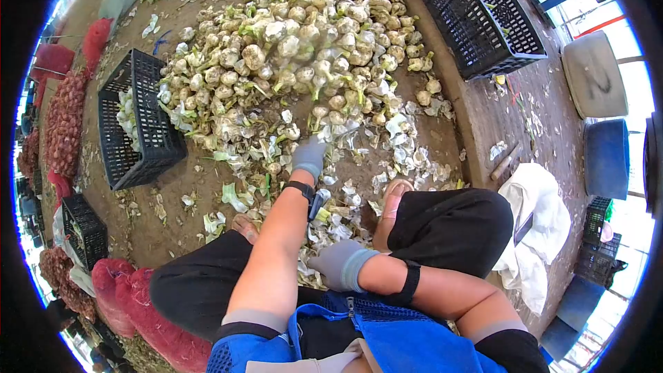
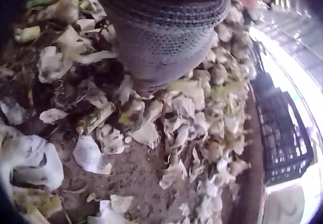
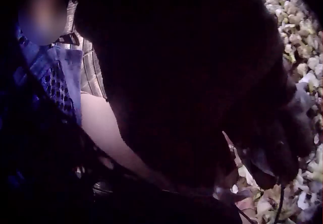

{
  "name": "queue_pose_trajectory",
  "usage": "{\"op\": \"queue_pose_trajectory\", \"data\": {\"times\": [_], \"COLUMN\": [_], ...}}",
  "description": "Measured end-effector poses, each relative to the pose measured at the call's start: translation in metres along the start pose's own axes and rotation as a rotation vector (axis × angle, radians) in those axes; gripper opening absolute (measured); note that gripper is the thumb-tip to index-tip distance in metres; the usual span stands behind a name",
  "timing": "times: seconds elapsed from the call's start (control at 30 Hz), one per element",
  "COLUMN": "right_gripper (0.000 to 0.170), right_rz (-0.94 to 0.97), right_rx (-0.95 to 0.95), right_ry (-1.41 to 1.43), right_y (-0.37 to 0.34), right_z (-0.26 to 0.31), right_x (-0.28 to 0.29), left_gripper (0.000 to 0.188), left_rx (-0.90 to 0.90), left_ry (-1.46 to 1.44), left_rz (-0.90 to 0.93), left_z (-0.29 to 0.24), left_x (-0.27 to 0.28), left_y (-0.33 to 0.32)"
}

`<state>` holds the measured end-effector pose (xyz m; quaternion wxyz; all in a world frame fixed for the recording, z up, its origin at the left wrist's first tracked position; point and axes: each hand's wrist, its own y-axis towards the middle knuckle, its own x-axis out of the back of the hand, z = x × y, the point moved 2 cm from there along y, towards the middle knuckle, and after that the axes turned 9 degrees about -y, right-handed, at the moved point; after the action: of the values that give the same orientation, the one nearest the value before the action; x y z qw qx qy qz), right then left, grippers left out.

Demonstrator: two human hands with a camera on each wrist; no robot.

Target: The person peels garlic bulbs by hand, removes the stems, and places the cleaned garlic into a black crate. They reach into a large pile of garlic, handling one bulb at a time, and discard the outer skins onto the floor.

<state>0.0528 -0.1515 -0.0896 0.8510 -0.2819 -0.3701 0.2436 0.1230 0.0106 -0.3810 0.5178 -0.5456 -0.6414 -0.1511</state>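
Note:
A large heap of dirty-white garlic bulbs (image 1: 290, 48), some with green stems, lies on the ground. My left hand (image 1: 309, 157), in a grey glove, reaches to the near edge of the heap, low over loose bulbs and peels. In the left wrist view the glove (image 2: 161, 57) points down at the litter, its fingers hidden from sight. My right hand (image 1: 342, 266), also gloved, is drawn back between the knees above the peels (image 1: 324, 231). The right wrist view shows that hand (image 3: 275, 143) in deep shadow; I cannot tell what it holds.
A black crate (image 1: 138, 124) with pale pieces inside stands left of the heap. Another black crate (image 1: 476, 21) sits on the raised ledge (image 1: 442, 62) at right. White cloth (image 1: 535, 228) lies beside the right knee. Red mesh sacks (image 1: 65, 124) line the left side.

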Motion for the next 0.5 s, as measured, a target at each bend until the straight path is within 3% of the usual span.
{"op": "queue_pose_trajectory", "data": {"times": [0.1,0.13,0.2,0.27,0.3,0.33,0.37,0.4,0.43,0.47,0.5], "right_gripper": [0.035,0.035,0.037,0.042,0.039,0.035,0.041,0.045,0.057,0.062,0.074], "right_rz": [0.019,0.059,0.090,-0.009,-0.036,-0.262,-0.429,-0.556,-0.567,-0.721,-0.772], "right_rx": [0.030,0.021,0.018,-0.049,-0.111,-0.091,-0.199,-0.341,-0.454,-0.460,-0.422], "right_ry": [-0.008,0.006,0.010,-0.060,-0.061,-0.033,-0.027,0.052,0.130,0.226,0.365], "right_y": [-0.001,-0.004,-0.002,0.011,0.006,0.009,0.014,0.005,0.000,-0.001,-0.004], "right_z": [0.009,0.010,0.007,-0.003,-0.004,-0.015,-0.026,-0.028,-0.032,-0.040,-0.044], "right_x": [0.000,0.005,0.004,-0.012,0.002,-0.001,-0.005,0.011,0.027,0.034,0.043], "left_gripper": [0.042,0.041,0.042,0.049,0.045,0.042,0.035,0.030,0.027,0.033,0.034], "left_rx": [0.217,0.263,0.296,0.280,0.299,0.314,0.203,0.083,0.113,0.060,-0.038], "left_ry": [-0.116,-0.035,0.019,-0.069,-0.323,-0.578,-0.757,-0.931,-1.211,-0.940,-1.114], "left_rz": [0.255,0.357,0.326,0.289,0.302,0.309,0.198,0.081,0.109,0.069,0.090], "left_z": [-0.018,-0.004,0.008,0.017,0.033,0.033,0.031,0.006,0.001,-0.016,-0.022], "left_x": [0.052,0.046,0.052,0.083,0.086,0.106,0.126,0.171,0.185,0.217,0.227], "left_y": [-0.032,-0.028,-0.041,-0.050,-0.043,-0.050,-0.063,-0.087,-0.093,-0.109,-0.118]}}
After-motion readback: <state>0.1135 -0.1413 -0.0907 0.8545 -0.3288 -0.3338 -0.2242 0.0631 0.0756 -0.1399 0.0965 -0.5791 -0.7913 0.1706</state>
